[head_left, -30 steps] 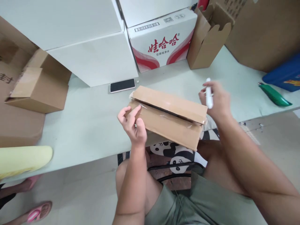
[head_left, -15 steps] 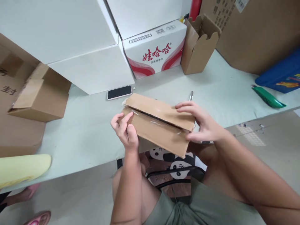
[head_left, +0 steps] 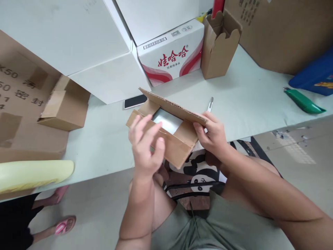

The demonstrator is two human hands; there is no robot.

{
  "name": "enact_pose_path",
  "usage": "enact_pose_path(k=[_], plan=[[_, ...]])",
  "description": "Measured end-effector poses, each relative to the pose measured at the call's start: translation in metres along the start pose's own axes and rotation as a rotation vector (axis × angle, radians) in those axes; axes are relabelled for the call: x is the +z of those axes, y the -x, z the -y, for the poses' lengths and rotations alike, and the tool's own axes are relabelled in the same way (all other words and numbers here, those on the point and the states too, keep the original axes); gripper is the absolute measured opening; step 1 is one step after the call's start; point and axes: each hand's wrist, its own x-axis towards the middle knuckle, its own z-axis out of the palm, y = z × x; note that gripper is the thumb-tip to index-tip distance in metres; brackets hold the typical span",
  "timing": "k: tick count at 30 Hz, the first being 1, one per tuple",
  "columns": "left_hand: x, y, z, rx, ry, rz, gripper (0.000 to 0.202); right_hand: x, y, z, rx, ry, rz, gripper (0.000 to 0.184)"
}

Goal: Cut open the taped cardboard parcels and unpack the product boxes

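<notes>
A flat brown cardboard box [head_left: 179, 147] lies at the near edge of the pale table [head_left: 109, 139], partly over my lap. Its far flap stands raised and a silvery pack [head_left: 168, 120] shows inside. My left hand [head_left: 145, 146] is over the near flap with its fingers curled on the flap's edge. My right hand [head_left: 212, 135] grips the box's right end, fingers at the raised flap. A white utility knife [head_left: 210, 104] lies on the table just beyond my right hand.
A phone [head_left: 135, 101] lies face down behind the box. White cartons, a red-printed water case [head_left: 170, 55] and a small open brown box [head_left: 220, 45] stand at the back. A green tool [head_left: 303, 101] lies at right. Brown boxes sit at left. Another person's pink-sandalled feet [head_left: 65, 225] show below.
My right hand put the white knife down on the table, then took the box's right end. The box's top flaps have been opened, and the silvery pack now shows.
</notes>
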Motion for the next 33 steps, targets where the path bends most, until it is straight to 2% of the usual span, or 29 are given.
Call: enact_pose_path(k=[3,6,10,14,17,20,23,27,29,33], plan=[[-0.006,-0.003,-0.038,0.09,-0.033,0.223,0.021,0.005,0.007,0.006,0.017,0.016,0.002,0.031],[-0.008,-0.009,-0.056,0.081,-0.06,0.302,0.023,0.005,0.011,0.006,0.065,0.047,-0.004,0.035],[-0.017,-0.022,-0.059,0.129,-0.065,0.262,0.03,0.004,0.01,0.002,0.151,0.083,0.024,0.039],[-0.041,-0.031,-0.054,0.114,-0.075,0.258,0.037,0.006,0.01,0.0,0.164,0.124,-0.028,0.042],[-0.064,-0.032,-0.05,0.029,-0.114,0.354,0.043,0.01,0.012,0.003,0.149,0.162,-0.028,0.044],[-0.077,-0.037,-0.05,-0.084,-0.229,0.549,0.042,0.013,0.015,0.008,0.123,0.169,-0.001,0.043],[-0.071,-0.049,-0.051,-0.117,-0.374,0.73,0.031,0.014,0.017,0.013,0.117,0.153,0.03,0.044],[-0.048,-0.065,-0.055,-0.126,-0.5,0.95,0.046,0.013,0.016,0.012,0.125,0.149,0.028,0.045],[-0.041,-0.068,-0.058,-0.113,-0.476,0.947,0.05,0.011,0.015,0.01,0.143,0.143,0.028,0.045],[-0.04,-0.068,-0.066,-0.125,-0.352,0.817,0.045,0.009,0.015,0.005,0.178,0.038,0.068,0.045]])
